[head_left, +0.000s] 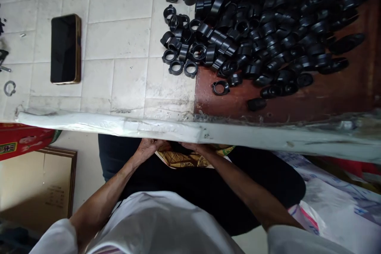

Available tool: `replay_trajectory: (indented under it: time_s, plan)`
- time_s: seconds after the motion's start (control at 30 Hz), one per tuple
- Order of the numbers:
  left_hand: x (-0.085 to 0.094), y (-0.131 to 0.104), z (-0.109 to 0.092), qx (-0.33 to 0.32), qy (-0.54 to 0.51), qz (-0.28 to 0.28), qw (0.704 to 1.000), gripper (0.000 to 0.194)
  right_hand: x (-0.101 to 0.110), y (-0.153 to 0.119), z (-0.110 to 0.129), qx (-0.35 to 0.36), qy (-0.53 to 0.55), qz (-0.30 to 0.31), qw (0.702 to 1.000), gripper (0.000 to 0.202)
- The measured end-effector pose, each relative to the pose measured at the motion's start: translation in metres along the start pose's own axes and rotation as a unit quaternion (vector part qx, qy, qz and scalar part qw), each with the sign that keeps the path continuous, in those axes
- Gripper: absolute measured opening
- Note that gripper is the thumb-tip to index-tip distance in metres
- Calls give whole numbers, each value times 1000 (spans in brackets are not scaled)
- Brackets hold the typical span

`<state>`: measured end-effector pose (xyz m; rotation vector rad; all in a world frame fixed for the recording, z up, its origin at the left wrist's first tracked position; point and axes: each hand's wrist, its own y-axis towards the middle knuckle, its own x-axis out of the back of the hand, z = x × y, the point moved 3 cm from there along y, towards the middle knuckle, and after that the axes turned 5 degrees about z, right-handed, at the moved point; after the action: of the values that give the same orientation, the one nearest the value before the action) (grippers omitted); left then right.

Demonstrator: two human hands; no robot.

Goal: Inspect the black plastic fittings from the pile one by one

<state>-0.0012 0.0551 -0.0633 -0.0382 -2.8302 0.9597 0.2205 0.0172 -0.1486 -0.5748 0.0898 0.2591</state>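
Both my hands are low, under the table's front edge, beside a yellow printed bag between my legs. My left hand is at the bag's left side, and the table edge covers most of its fingers. Over the bag's right side lies my right hand, its fingers hidden under the same edge. Whether either hand grips the bag cannot be made out. On the tabletop above, a large heap of black plastic rings spreads across the right half. One loose black ring lies near the front of the heap.
A phone lies on the table's left part, with a grey ring farther left. The padded table edge runs across the view. Below left are a red bag and cardboard; white plastic bags are below right.
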Motion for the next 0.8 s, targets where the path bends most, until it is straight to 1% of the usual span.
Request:
replay_trajectory:
  time_s: [0.03,0.1,0.2,0.23,0.3,0.4,0.5,0.6,0.7,0.8]
  plan:
    - [-1,-1,1,3,-9,24,1000,51,-3,3,2,-4,0,16,1000,32]
    - [-5,-3,1,13,-30,95,995,51,-6,1,9,-11,-4,51,999,33]
    - [-14,-7,-4,17,-59,195,979,48,-3,-23,24,-3,28,75,997,37]
    - [-17,-11,-7,12,-64,220,973,45,-2,-35,30,3,46,70,996,38]
    - [-23,-20,-15,-9,-69,261,963,40,-3,-60,41,19,79,40,996,38]
    - [-33,-37,-27,-39,-73,309,948,36,-13,-89,54,53,129,-36,990,38]
    - [-41,-53,-36,-57,-92,335,936,35,-22,-107,69,101,150,-116,977,37]
    - [-44,-64,-39,-76,-112,333,933,36,-24,-121,89,178,72,-176,966,30]
    - [-42,-71,-42,-93,-122,321,935,35,-26,-135,107,252,-40,-197,947,26]
    - [-39,-76,-46,-109,-117,314,936,33,-32,-143,115,278,-91,-203,935,26]
